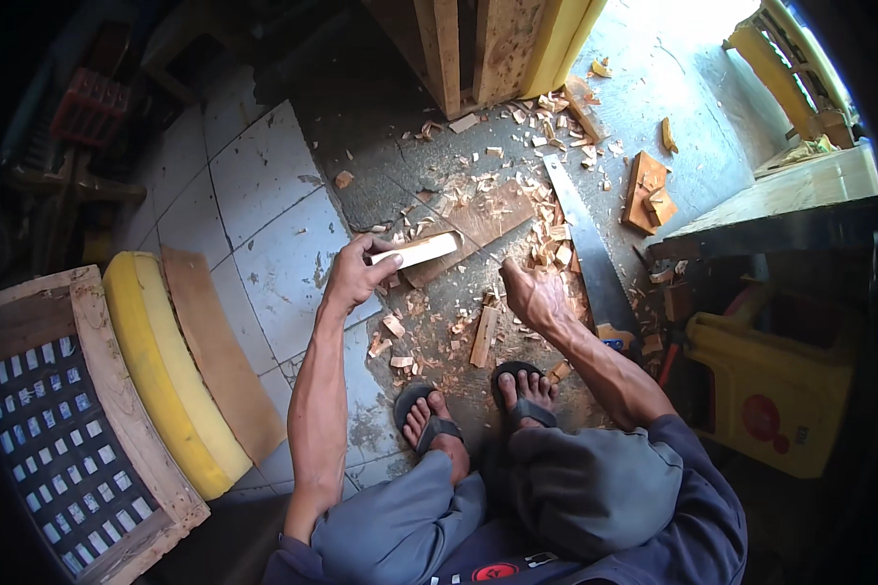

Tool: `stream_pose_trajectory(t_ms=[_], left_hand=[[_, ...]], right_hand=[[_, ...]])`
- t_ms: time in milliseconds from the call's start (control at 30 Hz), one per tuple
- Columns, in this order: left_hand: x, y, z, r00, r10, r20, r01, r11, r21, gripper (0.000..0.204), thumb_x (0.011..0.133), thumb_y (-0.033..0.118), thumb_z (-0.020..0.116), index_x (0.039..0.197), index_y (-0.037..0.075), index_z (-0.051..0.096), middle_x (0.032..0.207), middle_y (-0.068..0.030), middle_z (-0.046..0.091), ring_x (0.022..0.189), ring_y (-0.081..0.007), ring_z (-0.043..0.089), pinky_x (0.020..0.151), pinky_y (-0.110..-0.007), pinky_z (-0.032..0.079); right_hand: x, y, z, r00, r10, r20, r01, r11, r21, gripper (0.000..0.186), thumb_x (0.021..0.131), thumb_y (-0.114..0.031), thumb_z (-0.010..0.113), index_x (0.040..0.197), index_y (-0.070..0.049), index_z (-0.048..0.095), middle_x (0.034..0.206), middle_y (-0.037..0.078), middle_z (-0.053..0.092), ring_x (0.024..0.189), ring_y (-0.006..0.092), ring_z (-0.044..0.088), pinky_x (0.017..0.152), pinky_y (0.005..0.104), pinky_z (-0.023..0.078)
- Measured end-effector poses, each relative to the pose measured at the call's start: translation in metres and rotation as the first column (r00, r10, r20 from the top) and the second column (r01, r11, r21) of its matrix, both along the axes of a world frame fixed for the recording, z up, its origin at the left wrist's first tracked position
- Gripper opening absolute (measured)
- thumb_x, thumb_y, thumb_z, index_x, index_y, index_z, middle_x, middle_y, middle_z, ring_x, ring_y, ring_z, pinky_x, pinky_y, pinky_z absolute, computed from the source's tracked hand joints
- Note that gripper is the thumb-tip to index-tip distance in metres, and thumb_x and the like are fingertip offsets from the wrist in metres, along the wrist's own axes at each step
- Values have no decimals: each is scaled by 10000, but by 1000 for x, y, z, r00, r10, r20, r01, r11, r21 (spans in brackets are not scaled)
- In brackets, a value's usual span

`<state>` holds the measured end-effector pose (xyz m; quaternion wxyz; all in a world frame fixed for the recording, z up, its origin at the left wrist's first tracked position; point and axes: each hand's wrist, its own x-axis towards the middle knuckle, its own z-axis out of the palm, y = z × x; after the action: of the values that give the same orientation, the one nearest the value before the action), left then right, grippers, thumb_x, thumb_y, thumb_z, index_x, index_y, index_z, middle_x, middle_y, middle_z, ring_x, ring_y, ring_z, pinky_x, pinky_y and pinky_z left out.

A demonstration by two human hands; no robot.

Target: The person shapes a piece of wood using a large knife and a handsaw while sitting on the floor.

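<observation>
My left hand (358, 273) is closed round one end of a short piece of wood (421, 250) with a pale face, pinched between thumb and fingers and raised over the floor. To its right, my right hand (535, 292) is curled into a fist, apart from the wood. What it holds, if anything, is hidden. Beyond both hands lies a flat brown board (498, 216) strewn with shavings. A thin dark line crosses that board; I cannot tell what it is. A handsaw (587, 249) with a long metal blade lies right of my right hand.
Wood chips (480, 346) cover the floor around my sandalled feet. Left stand a wooden frame with woven webbing (68, 429) and a curved yellow foam pad (156, 370). At right are a brown wood block (644, 190), a bench-like slab (780, 200) and a yellow jerrycan (761, 390).
</observation>
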<state>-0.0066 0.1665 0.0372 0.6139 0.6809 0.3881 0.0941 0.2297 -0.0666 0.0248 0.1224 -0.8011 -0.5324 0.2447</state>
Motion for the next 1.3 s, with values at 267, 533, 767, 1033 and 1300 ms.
stream_pose_trajectory(t_ms=[267, 533, 767, 1033, 1300], left_hand=[[-18, 17, -11, 998, -22, -53, 26, 997, 79, 280, 894, 166, 788, 1069, -38, 707, 972, -93, 669, 887, -151, 692, 701, -285, 597], [-1, 12, 1, 1000, 3, -6, -3, 995, -104, 308, 881, 165, 805, 1080, -46, 701, 1003, -90, 661, 862, -165, 679, 728, -286, 588], [-2, 19, -10, 996, -58, -72, 54, 997, -52, 340, 866, 211, 815, 1091, -25, 720, 1035, -92, 686, 918, -152, 657, 795, -304, 541], [-7, 24, -12, 998, -47, -33, 44, 995, -87, 305, 871, 160, 816, 1085, -30, 710, 1019, -73, 677, 927, -144, 670, 790, -289, 583], [-16, 31, -25, 997, -71, -10, 70, 994, -88, 347, 846, 227, 845, 1050, -22, 715, 1041, -73, 654, 991, -173, 646, 918, -315, 509]], right_hand=[[2, 8, 5, 1000, 16, 5, -16, 999, -40, 142, 1033, -236, 564, 1001, -98, 561, 688, 196, 643, 532, 382, 615, 471, 471, 454], [-1, 4, 17, 999, -25, -44, 21, 996, -88, 155, 1024, -206, 567, 982, -57, 556, 714, 236, 631, 550, 407, 617, 495, 506, 464], [15, -4, -11, 999, -41, 27, 45, 983, -177, 124, 1003, -155, 570, 1079, -60, 592, 743, 243, 656, 565, 398, 636, 516, 515, 497], [14, -2, 1, 998, -33, -57, 22, 981, -192, 116, 1026, -179, 574, 1098, -89, 583, 806, 213, 677, 647, 425, 672, 531, 504, 511], [-2, -11, 8, 991, -67, -115, 83, 986, 146, 136, 1033, -207, 574, 1015, -73, 559, 709, 193, 660, 554, 404, 643, 474, 488, 473]])
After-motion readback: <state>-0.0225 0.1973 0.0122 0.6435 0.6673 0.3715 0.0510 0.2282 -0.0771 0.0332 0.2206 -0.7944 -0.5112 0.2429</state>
